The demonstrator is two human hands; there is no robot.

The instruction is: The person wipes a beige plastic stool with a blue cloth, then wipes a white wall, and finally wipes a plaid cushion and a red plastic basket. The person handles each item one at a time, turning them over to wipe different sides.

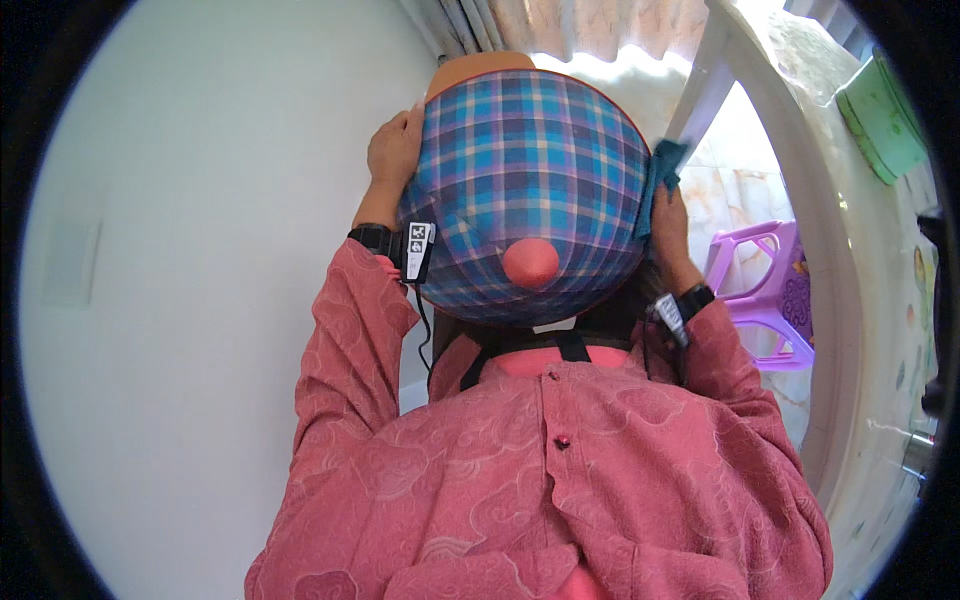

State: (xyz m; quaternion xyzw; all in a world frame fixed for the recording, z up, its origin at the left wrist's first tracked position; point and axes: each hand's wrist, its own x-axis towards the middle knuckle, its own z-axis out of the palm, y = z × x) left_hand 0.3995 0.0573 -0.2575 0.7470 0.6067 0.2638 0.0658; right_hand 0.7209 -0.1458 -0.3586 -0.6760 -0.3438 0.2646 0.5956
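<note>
In front of my chest is a large round blue plaid fabric-covered dome (pixel 540 165) with a red rounded knob (pixel 531 262) on the side nearest me. My left hand (pixel 395 146) grips its left rim, fingers hidden behind the edge. On the right, my right hand (pixel 670 221) holds a dark teal cloth (pixel 660 180) against the dome's right rim. The cloth's upper end is slightly blurred. What lies behind the dome is mostly hidden.
A tan rounded surface (pixel 480 66) shows beyond the dome. Close on the left is a white wall (pixel 165 225). To the right are a pale table edge (pixel 832 322), a green container (pixel 881 120) and a purple plastic stool (pixel 769 292). Curtains (pixel 585 26) hang at the back.
</note>
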